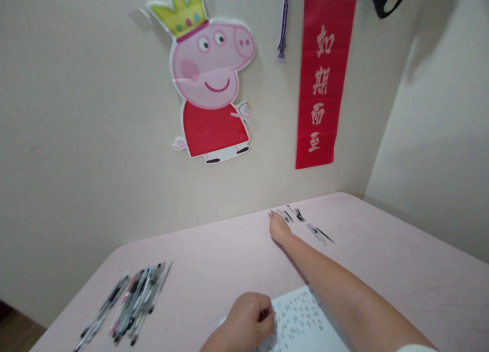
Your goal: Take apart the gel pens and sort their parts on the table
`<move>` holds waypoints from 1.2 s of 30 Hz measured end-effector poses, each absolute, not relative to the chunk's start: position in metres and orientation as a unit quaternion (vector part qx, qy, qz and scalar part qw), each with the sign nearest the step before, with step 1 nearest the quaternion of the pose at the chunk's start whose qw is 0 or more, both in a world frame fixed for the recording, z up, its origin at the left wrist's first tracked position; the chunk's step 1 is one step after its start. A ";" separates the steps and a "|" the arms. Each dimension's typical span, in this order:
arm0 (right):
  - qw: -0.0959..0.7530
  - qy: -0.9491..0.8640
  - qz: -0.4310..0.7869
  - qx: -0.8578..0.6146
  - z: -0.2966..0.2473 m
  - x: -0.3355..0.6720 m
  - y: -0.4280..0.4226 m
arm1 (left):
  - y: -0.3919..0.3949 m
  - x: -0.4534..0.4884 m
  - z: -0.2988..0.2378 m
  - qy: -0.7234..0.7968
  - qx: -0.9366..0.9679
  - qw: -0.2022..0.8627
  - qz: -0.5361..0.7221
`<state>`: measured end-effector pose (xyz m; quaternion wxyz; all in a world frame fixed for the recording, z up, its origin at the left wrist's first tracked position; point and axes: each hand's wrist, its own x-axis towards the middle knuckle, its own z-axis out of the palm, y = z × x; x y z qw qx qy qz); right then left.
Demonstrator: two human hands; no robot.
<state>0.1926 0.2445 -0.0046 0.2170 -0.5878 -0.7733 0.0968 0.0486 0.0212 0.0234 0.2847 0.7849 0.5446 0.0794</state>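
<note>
My right hand [279, 228] is stretched out to the far edge of the pink tabletop, near the wall. Its fingers are drawn together, and whatever may be between them is too small to make out. Just right of it lie small thin dark and clear pieces [298, 214], which look like pen parts. A few more slender pieces [320, 234] lie nearer to me. Low in the view my left hand [249, 319] is curled over the left side of a white sheet [301, 316] covered with small dark marks. Its closed fingers hide anything they hold.
On the left lies a pile of pens [139, 301], with several more pens [105, 311] beside it. The pink tabletop [214, 260] meets a wall with a cartoon pig cutout [214, 123] and a red banner [324, 77]. Another wall stands at the right.
</note>
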 end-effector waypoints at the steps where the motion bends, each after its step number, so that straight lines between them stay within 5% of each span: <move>1: 0.215 -0.781 0.097 -0.578 -0.001 0.190 0.236 | 0.021 0.048 0.022 0.542 0.786 0.284 0.084; 9: 0.218 -0.853 0.222 -0.418 -0.005 0.163 0.119 | 0.022 0.045 0.012 0.532 0.790 0.284 0.111; 15: 0.313 -0.764 0.345 -0.446 -0.023 0.163 0.083 | 0.018 0.043 0.016 0.512 0.800 0.292 0.113; 31: 0.365 -0.761 0.313 -0.435 -0.021 0.158 0.067 | 0.013 0.008 0.019 0.593 0.733 0.270 0.194; 36: 0.358 -0.784 0.298 -0.410 -0.020 0.161 0.063 | 0.017 -0.034 0.022 0.695 0.638 0.174 0.281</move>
